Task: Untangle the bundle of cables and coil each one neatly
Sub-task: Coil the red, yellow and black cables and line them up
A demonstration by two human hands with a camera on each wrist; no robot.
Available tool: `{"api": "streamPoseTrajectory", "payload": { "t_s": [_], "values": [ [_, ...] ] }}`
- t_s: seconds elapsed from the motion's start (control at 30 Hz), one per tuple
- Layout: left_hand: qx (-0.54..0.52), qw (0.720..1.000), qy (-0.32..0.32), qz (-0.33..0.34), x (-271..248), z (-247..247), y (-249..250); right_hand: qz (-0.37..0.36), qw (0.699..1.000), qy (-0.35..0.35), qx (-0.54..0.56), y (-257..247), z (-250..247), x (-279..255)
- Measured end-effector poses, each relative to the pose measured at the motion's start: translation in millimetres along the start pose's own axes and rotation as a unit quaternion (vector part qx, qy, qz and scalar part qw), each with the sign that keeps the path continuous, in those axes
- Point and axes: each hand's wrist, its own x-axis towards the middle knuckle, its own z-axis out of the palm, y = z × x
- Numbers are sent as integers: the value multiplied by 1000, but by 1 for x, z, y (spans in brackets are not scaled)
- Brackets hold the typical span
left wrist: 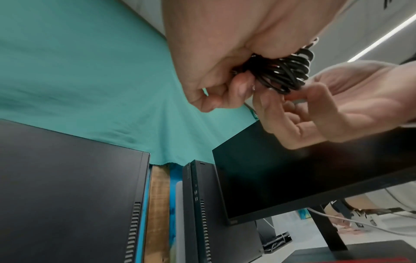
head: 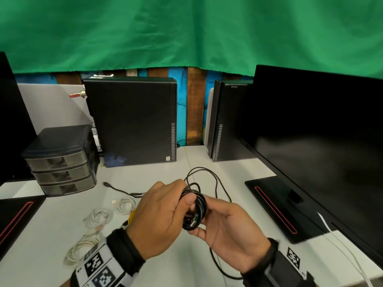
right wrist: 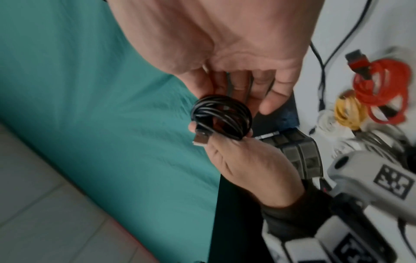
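Above the white table [head: 170, 264], the left hand [head: 159, 216] grips the black cable coil [head: 194, 208]

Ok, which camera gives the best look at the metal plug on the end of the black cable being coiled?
The right wrist view: the metal plug juts out of the black coil under the left hand's thumb, unobstructed. The head view shows the plug small and dark inside the coil. In the left wrist view I cannot find it among the loops.

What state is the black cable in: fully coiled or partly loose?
Partly loose. The left hand grips a coil of the black cable, while its slack lies in loops on the desk.
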Motion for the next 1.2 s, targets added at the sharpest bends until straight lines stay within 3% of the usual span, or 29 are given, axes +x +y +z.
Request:
{"api": "streamPoseTrajectory", "payload": {
  "t_s": [0.07,0.13,0.2,0.3,0.4,0.47,0.7,0.8,0.97,1.1,1.2],
  "values": [
    [51,999,7,10,0,2,0,-25,998,19,-55,2,4,-1],
    [38,999,1,-16,0,9,-2,-66,983,27,-169,7,7,-1],
    [-57,996,-23,-71,1,12,-6,-102,956,47,-271,14,5,1],
    [-196,968,-78,-139,-1,11,-14,-121,916,63,-377,14,-1,3],
    [-251,950,-115,-148,-4,16,-11,-125,853,114,-493,16,-13,6],
    [-292,934,-124,-167,-5,23,-8,-166,806,145,-549,19,-21,8],
    [-304,909,-122,-256,-2,31,-15,-248,594,187,-743,18,-22,10],
    [-269,916,-110,-275,-3,33,-18,-289,547,195,-761,20,-20,10],
    [-259,931,-81,-246,1,30,-10,-303,556,182,-752,22,-23,10],
    [-246,921,-53,-297,3,25,-20,-309,552,174,-755,14,-20,6],
    [-196,934,-11,-299,7,15,-38,-341,561,169,-736,-4,-19,-5]
  ]
}}
